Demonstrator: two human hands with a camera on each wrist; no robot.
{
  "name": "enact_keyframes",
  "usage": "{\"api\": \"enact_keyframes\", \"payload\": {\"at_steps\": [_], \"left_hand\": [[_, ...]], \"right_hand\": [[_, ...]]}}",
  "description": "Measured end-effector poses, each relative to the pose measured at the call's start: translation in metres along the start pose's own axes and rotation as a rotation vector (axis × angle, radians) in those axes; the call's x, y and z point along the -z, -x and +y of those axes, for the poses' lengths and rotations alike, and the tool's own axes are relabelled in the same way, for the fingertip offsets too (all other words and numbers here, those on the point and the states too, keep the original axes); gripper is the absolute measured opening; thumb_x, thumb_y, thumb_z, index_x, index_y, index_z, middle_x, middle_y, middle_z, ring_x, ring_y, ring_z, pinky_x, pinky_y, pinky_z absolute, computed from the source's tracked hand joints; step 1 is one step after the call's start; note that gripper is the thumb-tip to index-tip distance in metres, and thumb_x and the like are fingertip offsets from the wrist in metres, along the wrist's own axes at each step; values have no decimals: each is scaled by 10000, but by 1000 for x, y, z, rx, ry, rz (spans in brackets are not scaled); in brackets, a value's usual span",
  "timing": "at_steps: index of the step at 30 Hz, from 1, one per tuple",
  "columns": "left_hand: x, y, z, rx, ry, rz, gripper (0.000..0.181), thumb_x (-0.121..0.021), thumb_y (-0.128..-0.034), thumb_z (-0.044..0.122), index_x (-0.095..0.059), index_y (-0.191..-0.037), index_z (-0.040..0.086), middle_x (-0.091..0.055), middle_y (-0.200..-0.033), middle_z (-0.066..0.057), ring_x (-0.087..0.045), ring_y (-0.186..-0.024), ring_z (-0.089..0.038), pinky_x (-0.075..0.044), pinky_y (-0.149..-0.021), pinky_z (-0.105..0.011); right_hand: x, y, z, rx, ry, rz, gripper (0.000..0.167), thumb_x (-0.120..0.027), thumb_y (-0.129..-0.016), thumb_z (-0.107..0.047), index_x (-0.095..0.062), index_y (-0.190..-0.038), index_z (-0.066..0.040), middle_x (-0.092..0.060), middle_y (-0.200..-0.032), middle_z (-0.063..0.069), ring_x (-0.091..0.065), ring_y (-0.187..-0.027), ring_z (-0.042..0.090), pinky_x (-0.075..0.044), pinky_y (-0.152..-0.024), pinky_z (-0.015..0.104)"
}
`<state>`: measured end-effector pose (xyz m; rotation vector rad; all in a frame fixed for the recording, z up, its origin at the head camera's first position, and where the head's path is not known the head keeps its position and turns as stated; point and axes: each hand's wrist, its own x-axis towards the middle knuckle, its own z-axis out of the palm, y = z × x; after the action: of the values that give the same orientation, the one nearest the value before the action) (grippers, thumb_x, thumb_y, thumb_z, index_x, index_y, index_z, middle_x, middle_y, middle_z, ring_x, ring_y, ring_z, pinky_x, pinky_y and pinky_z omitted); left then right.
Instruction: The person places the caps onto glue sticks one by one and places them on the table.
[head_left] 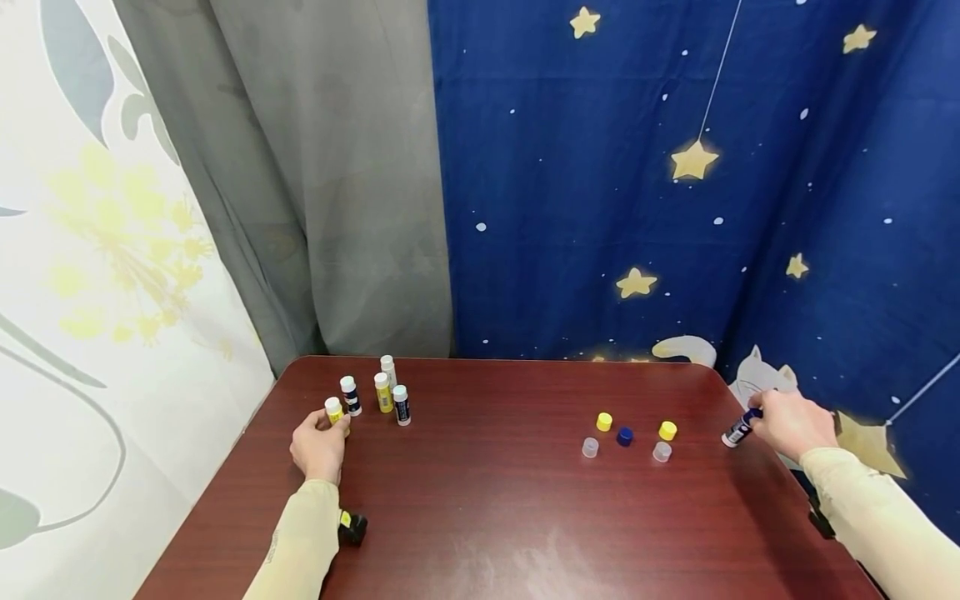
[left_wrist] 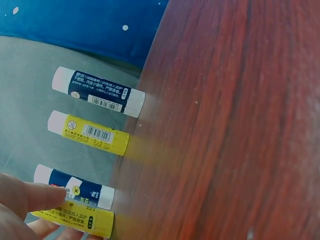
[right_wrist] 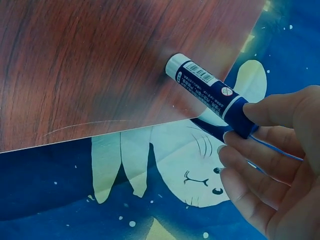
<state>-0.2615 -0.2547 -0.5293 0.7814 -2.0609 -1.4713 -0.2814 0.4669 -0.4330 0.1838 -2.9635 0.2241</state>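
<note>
At the left of the table, my left hand holds an upright yellow glue stick with a white top; the left wrist view shows fingers behind this yellow glue stick. Close beside it stands a navy glue stick. Another yellow glue stick, a white one and a second navy one stand just to the right. Over the table's right edge, my right hand pinches a navy glue stick by its blue capped end. This stick is tilted, its white base low by the tabletop.
Loose caps lie on the right half of the table: two yellow caps, a blue cap and two clear caps. Behind the table hang a grey curtain and a blue star-patterned curtain.
</note>
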Motion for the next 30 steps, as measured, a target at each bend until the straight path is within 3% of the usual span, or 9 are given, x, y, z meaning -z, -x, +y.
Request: {"api": "enact_keyframes", "payload": {"at_steps": [11,19,30], "left_hand": [[4,3,8,-63,-22,30,401,-774,-898,226,-679,-1233,27,-687,-1163,-224,-512,-1181,-402,-349,-1014,-539],[5,7,17,-83,21,25,393,-774,-902,204,-677,-1251,50,-703,-1163,-174,-595,-1124,-324,-442,-956,-466],[7,10,27,-134,37,22,396,-775,-899,217,-687,-1253,63,-722,-1127,-155,-669,-1061,-269,-400,-1013,-463]], "right_hand": [[-2,-7,-4,24,14,31,176,-738,-820,-121,-766,-973,-39,-701,-805,160,-558,-599,255,-459,-466,471],[0,-10,-4,44,20,36,160,-729,-799,-128,-777,-942,-76,-711,-833,176,-597,-637,281,-468,-478,500],[4,-6,-4,-21,-24,-14,333,-729,-846,-215,-722,-1114,-16,-698,-945,264,-552,-613,252,-466,-469,463]]}}
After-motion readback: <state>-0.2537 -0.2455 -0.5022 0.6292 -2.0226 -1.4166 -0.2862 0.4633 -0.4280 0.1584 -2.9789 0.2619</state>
